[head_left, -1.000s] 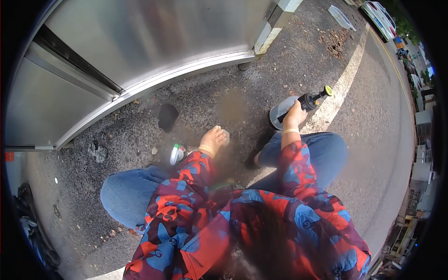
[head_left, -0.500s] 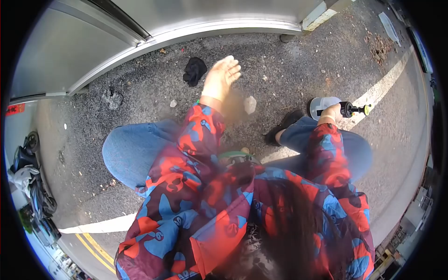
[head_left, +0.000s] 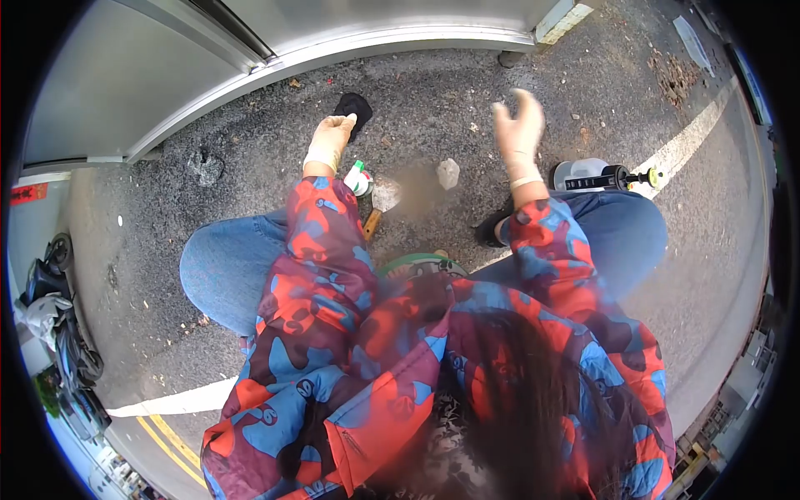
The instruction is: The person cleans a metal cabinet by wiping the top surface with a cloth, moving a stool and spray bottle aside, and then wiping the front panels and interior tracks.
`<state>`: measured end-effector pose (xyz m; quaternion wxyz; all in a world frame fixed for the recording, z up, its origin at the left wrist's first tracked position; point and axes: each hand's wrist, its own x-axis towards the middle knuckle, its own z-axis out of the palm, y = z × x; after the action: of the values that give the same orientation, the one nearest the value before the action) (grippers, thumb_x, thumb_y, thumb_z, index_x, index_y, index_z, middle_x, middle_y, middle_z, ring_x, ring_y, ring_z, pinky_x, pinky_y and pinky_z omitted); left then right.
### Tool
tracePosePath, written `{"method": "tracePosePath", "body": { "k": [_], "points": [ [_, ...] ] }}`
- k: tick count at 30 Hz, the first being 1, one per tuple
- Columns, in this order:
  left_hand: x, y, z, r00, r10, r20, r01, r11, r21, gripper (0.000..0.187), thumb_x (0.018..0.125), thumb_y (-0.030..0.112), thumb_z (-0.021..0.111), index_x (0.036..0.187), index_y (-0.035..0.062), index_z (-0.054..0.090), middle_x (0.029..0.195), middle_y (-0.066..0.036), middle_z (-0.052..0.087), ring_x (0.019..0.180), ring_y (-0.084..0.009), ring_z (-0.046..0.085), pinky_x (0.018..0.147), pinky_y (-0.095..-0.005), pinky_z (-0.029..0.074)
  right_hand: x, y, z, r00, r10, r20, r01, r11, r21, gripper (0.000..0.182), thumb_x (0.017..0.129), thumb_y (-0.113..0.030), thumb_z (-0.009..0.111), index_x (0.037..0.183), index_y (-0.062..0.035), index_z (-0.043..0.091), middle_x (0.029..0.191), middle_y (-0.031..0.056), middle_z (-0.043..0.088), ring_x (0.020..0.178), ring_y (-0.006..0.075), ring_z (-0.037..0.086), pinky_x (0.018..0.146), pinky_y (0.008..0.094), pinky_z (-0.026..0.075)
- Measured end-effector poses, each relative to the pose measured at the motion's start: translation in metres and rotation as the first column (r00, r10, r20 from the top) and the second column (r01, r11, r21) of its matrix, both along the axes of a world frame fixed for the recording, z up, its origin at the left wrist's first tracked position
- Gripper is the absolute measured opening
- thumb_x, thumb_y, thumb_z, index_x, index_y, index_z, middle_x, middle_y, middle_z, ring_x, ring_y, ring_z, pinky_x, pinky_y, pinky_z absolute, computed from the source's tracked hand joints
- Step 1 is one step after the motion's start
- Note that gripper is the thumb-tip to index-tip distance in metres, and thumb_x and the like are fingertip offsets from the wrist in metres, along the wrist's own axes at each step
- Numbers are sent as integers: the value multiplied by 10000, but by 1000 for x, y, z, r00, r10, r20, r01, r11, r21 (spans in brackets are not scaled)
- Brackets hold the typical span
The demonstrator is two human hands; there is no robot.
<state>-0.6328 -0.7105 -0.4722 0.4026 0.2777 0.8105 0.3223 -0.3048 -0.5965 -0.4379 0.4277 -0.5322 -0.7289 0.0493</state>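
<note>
My left hand point(head_left: 330, 140), in a pale glove, is closed at the near edge of a black cloth point(head_left: 355, 105). Its thumb and fingertips pinch the cloth, though the exact hold is partly hidden. To the right, my right hand point(head_left: 518, 133), also gloved, is held open in the air with thumb and fingers apart. Beside it lies a clear pump spray bottle point(head_left: 582, 175) with a black and yellow pump head. Between my arms are a small white bottle with a green cap point(head_left: 357, 177), a scraper with a wooden handle point(head_left: 372, 223) and a crumpled translucent lump point(head_left: 448, 173).
A metal cabinet or door panel point(head_left: 392, 40) runs along the far side. Crumpled clear plastic point(head_left: 205, 167) lies on the asphalt at left. A green-rimmed round object point(head_left: 421, 262) sits between my knees. Parked scooters point(head_left: 62, 325) stand far left.
My left hand has gone from open above the ground to closed at the black cloth, uncovering the bottle and scraper. My right hand has let go of the spray bottle and moved forward and left.
</note>
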Motion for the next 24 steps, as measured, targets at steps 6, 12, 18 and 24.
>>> {"method": "tracePosePath", "body": {
  "k": [6,12,18,24],
  "points": [
    [-8,-2,22,983,170,68,-183,921,343,365,892,330,639,1150,72,619,958,1,637,789,-98,568,660,-248,452,-153,-129,-9,373,841,392,-825,494,-275,312,816,-127,575,1122,-115,633,1303,73,531,1272,260,446,1081,407,333],
    [-3,-19,43,996,74,59,-89,941,327,373,905,276,632,1214,72,586,1016,-23,639,858,-114,582,730,-254,460,-195,-147,-42,153,807,570,-662,512,-548,207,833,-187,576,974,-132,717,1030,42,683,1095,255,595,980,447,417],
    [-13,-22,85,998,51,36,-62,913,404,395,914,311,627,1234,85,576,1102,-28,632,945,-131,605,800,-264,450,-166,-85,-48,487,788,377,-591,615,-523,181,761,-115,590,874,-74,727,865,152,700,864,316,689,733,411,547],
    [-4,-10,208,989,-71,-134,129,857,500,403,909,197,649,1230,-23,545,1147,-119,623,1073,-174,574,946,-289,435,-101,-30,-12,748,478,461,-187,817,-545,146,777,-174,590,823,-130,721,879,119,703,871,293,687,765,404,543]
  ]
}}
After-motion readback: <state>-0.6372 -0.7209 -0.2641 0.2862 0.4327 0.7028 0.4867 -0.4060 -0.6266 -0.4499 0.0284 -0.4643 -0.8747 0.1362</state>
